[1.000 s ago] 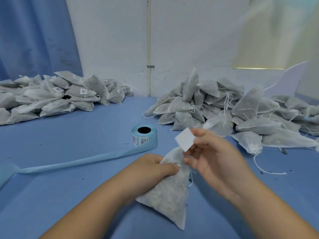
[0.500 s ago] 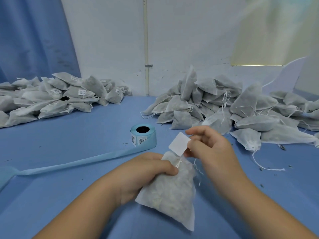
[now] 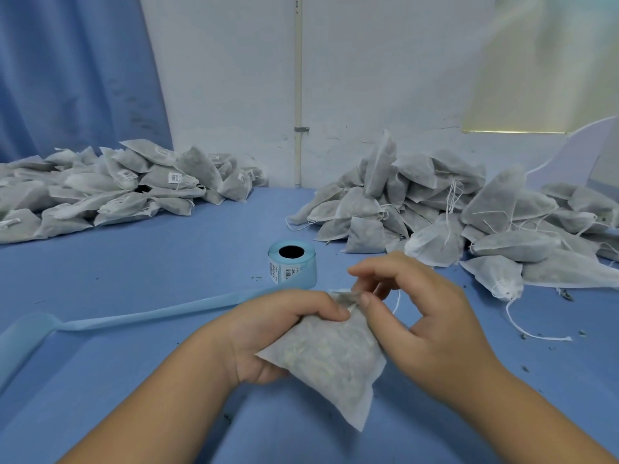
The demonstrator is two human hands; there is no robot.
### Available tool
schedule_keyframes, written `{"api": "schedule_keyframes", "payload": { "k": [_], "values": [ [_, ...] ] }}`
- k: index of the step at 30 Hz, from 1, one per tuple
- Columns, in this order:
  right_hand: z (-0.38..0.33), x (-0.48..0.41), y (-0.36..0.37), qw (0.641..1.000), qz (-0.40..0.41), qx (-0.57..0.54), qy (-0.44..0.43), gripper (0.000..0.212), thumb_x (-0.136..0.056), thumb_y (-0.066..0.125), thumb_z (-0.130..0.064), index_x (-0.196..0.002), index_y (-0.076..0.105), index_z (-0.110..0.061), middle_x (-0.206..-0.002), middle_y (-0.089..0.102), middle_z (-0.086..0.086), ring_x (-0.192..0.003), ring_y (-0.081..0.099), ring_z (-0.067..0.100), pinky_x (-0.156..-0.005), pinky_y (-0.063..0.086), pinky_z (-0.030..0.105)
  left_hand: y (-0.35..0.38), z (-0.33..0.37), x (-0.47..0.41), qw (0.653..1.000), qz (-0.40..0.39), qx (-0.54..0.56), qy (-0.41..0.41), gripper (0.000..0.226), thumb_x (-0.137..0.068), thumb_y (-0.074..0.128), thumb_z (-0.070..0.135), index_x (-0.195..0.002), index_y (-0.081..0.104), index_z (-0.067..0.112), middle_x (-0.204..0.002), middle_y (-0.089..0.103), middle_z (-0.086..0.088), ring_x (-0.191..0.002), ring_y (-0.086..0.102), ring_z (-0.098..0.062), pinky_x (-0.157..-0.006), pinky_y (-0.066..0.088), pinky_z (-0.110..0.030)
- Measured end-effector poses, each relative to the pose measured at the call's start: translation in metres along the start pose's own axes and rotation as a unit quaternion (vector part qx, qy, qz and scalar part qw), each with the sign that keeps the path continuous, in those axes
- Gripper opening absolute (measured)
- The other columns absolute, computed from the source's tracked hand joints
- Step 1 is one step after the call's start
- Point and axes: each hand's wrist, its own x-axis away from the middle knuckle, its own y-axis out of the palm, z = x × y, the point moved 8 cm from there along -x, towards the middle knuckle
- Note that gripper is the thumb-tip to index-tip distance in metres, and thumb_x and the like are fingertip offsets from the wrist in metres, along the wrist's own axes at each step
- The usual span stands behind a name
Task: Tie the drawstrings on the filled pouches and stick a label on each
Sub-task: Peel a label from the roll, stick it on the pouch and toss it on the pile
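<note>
Over the blue table [image 3: 134,279], our left hand [image 3: 278,333] grips the filled pouch [image 3: 335,363], fingers [image 3: 321,308] curled round its neck. Our right hand [image 3: 435,326] pinches the white label [image 3: 343,294] at that neck between thumb and forefinger; the label roll [image 3: 292,264] stands just beyond

Held pouch [image 3: 331,356]: thin non-woven cloth, matt, slightly fuzzy, half see-through. Loose drawstring [image 3: 542,337]: white twisted thread. White label [image 3: 340,292] at neck: probably paper, too crumpled to tell. Standing label roll [image 3: 292,264]: printed paper on smooth pale-blue backing. Blue table cover [image 3: 167,262]: matt cloth. Back wall [image 3: 368,78]: scuffed matt paint.
</note>
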Motion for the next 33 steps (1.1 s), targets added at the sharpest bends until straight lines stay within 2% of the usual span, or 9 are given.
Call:
{"api": "schedule_keyframes", "payload": {
  "k": [3, 5, 8, 16, 20, 23, 25, 28, 33],
  "values": [
    [0.002, 0.000, 0.002, 1.000, -0.027, -0.001, 0.003, 0.033, -0.078, 0.062, 0.002, -0.102, 0.065, -0.020, -0.085, 0.064, -0.016, -0.082, 0.058, 0.000, -0.076, 0.044, 0.010, -0.004, 0.003, 0.002, 1.000, -0.009, 0.003, -0.004, 0.047, -0.069, 0.072, 0.014, -0.116, 0.071, 0.008, -0.120, 0.064, -0.016, -0.118, 0.057, -0.031, -0.118, 0.027, -0.051],
    [0.003, 0.000, 0.003, 0.999, -0.044, 0.005, 0.006, 0.033, -0.078, 0.062, 0.001, -0.102, 0.066, -0.022, -0.084, 0.065, -0.015, -0.083, 0.058, -0.001, -0.077, 0.042, 0.008, -0.006, 0.005, 0.005, 1.000, -0.014, 0.015, -0.012, 0.036, -0.066, 0.072, 0.014, -0.101, 0.076, 0.011, -0.104, 0.068, -0.011, -0.095, 0.066, -0.024, -0.099, 0.047, -0.041],
    [0.003, 0.000, 0.007, 0.997, -0.077, 0.005, 0.007, 0.030, -0.079, 0.061, -0.001, -0.101, 0.067, -0.020, -0.085, 0.065, -0.014, -0.083, 0.059, -0.001, -0.077, 0.042, 0.008, -0.002, 0.005, 0.009, 0.999, -0.026, 0.024, -0.020, 0.025, -0.065, 0.070, 0.013, -0.089, 0.076, 0.010, -0.090, 0.070, -0.008, -0.077, 0.069, -0.020, -0.071, 0.054, -0.030],
    [0.010, 0.002, 0.011, 0.985, -0.163, 0.014, 0.049, 0.038, -0.079, 0.056, -0.008, -0.107, 0.062, -0.033, -0.098, 0.065, -0.022, -0.095, 0.057, -0.004, -0.083, 0.039, 0.009, 0.007, 0.015, 0.014, 0.997, -0.073, -0.011, 0.028, 0.014, -0.078, 0.065, 0.017, -0.088, 0.074, 0.013, -0.090, 0.071, -0.005, -0.082, 0.069, -0.017, -0.075, 0.054, -0.028],
    [0.019, 0.006, 0.016, 0.981, -0.163, -0.014, 0.108, 0.037, -0.077, 0.052, -0.021, -0.106, 0.060, -0.042, -0.104, 0.064, -0.025, -0.102, 0.057, 0.004, -0.085, 0.041, 0.014, -0.005, 0.017, 0.009, 0.993, 0.043, -0.085, 0.069, 0.014, -0.075, 0.074, 0.026, -0.083, 0.076, 0.014, -0.084, 0.072, -0.005, -0.074, 0.069, -0.016, -0.067, 0.054, -0.025],
    [0.036, 0.009, 0.015, 0.975, -0.078, -0.066, 0.197, 0.023, -0.085, 0.068, -0.024, -0.101, 0.063, -0.040, -0.097, 0.062, -0.024, -0.099, 0.058, 0.001, -0.083, 0.044, 0.015, -0.006, 0.020, 0.009, 0.987, 0.075, -0.098, 0.103, 0.010, -0.080, 0.076, 0.027, -0.084, 0.078, 0.018, -0.088, 0.074, -0.006, -0.076, 0.071, -0.017, -0.065, 0.054, -0.024],
    [0.048, 0.012, 0.015, 0.957, -0.038, -0.107, 0.268, 0.030, -0.075, 0.078, -0.028, -0.100, 0.064, -0.038, -0.095, 0.061, -0.019, -0.094, 0.059, 0.001, -0.080, 0.046, 0.017, -0.004, 0.024, 0.011, 0.985, 0.079, -0.088, 0.128, 0.016, -0.083, 0.070, 0.028, -0.090, 0.078, 0.017, -0.093, 0.075, -0.009, -0.079, 0.072, -0.018, -0.066, 0.055, -0.025],
    [0.058, 0.019, 0.029, 0.893, -0.066, -0.256, 0.364, 0.044, -0.062, 0.080, -0.035, -0.103, 0.067, -0.028, -0.094, 0.068, 0.000, -0.083, 0.067, 0.013, -0.072, 0.053, 0.027, -0.004, 0.028, 0.012, 0.979, 0.104, -0.086, 0.153, 0.031, -0.082, 0.070, 0.037, -0.099, 0.076, 0.011, -0.098, 0.075, -0.013, -0.083, 0.072, -0.021, -0.070, 0.057, -0.028],
    [0.063, 0.034, 0.046, 0.833, -0.109, -0.322, 0.436, 0.038, -0.064, 0.080, -0.036, -0.097, 0.071, -0.021, -0.087, 0.074, 0.008, -0.071, 0.065, 0.018, -0.066, 0.049, 0.035, -0.008, 0.032, 0.010, 0.954, 0.177, -0.153, 0.188, 0.022, -0.088, 0.064, 0.040, -0.079, 0.077, 0.024, -0.082, 0.076, 0.000, -0.073, 0.071, -0.011, -0.062, 0.053, -0.021]
  ]
}}
